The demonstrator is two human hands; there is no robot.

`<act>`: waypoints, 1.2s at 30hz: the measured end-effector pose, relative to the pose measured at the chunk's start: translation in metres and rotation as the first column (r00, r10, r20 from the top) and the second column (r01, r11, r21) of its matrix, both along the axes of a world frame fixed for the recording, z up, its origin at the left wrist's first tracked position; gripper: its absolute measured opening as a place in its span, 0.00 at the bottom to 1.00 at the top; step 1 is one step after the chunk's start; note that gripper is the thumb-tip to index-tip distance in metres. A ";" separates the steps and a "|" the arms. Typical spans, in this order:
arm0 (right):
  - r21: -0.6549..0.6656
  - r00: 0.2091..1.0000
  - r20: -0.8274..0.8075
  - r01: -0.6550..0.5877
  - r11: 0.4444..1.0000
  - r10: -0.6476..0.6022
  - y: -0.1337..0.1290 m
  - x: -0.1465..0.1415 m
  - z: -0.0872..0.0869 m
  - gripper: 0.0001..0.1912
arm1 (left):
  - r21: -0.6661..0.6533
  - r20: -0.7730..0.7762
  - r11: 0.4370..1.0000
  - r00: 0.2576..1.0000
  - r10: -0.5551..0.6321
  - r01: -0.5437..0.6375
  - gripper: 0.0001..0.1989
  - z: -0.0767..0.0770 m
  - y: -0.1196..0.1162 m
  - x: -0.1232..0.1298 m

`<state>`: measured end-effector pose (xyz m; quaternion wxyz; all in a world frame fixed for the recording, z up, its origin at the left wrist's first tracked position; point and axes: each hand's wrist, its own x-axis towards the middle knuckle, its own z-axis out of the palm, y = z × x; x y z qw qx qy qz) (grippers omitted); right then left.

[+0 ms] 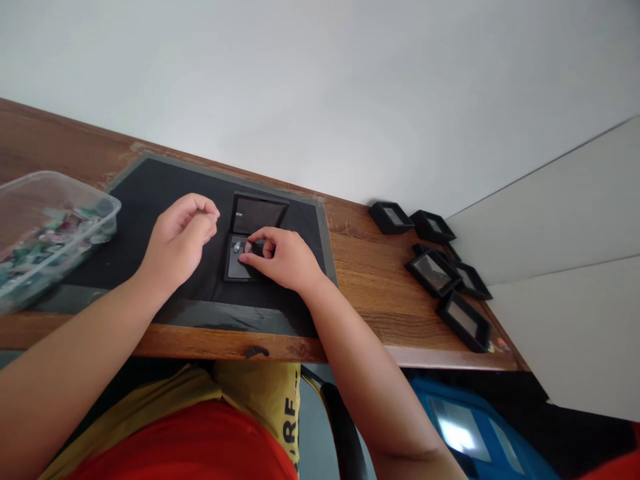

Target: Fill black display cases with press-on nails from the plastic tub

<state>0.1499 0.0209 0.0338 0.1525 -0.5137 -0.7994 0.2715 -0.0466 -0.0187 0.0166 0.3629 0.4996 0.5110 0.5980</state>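
A small black display box (231,267) lies with its lid (260,212) raised on the black mat (200,180). On the box's dark insert sits a small clear, shiny piece (237,247), like a crystal or stone. My right hand (285,257) reaches into the box from the right, thumb and forefinger bent in a pinch beside that piece. A small pinkish bit shows between those fingertips, too small to name. Left of the box, my left hand (175,240) hovers above the mat, fingers curled against the thumb; whatever they may hold is hidden.
A clear plastic tub (107,208) of small wrapped or coloured pieces stands at the left. Several black boxes with windowed lids (433,270) are scattered on the wooden table (365,267) at the right. A white wall (300,87) rises behind. Below right is a blue object (480,427).
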 end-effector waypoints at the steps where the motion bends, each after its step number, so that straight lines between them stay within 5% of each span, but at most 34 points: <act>1: 0.001 1.000 0.003 0.001 1.000 -0.001 0.000 0.000 0.001 0.16 | 0.013 -0.119 1.000 0.993 0.010 -0.009 0.02 -0.001 -0.001 -0.001; 6: 0.018 1.000 0.005 -0.003 1.000 0.003 0.000 0.003 0.003 0.14 | -0.025 -0.498 1.000 0.867 -0.011 -0.002 0.04 -0.005 -0.005 -0.003; 11: 0.044 1.000 0.012 0.007 0.999 -0.007 -0.001 0.005 0.004 0.13 | -0.157 -0.609 0.988 0.788 -0.088 -0.011 0.07 -0.004 -0.004 -0.002; 30: 0.030 1.000 0.002 0.007 1.000 -0.008 -0.001 0.003 0.002 0.18 | -0.150 -0.508 0.988 0.860 -0.045 -0.037 0.09 -0.011 0.001 -0.003; 36: 0.081 0.987 -0.162 0.032 0.996 -0.018 0.001 0.007 0.001 0.18 | 0.031 -0.343 0.998 0.938 -0.049 0.063 0.05 -0.015 -0.004 -0.004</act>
